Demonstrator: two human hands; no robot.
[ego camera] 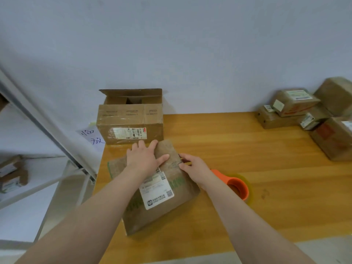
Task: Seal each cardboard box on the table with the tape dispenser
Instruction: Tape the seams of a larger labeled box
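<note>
Left hand (146, 159) lies flat, fingers straight, pressing the cardboard box (162, 202). Right hand (194, 166) touches its two-o'clock edge with its fingertips; whether they pinch is unclear. Tape dispenser (238, 187) sits at the box's three o'clock.

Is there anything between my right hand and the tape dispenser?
Nothing visible. The tape dispenser lies on the table just beside the right hand, which touches the box.
</note>
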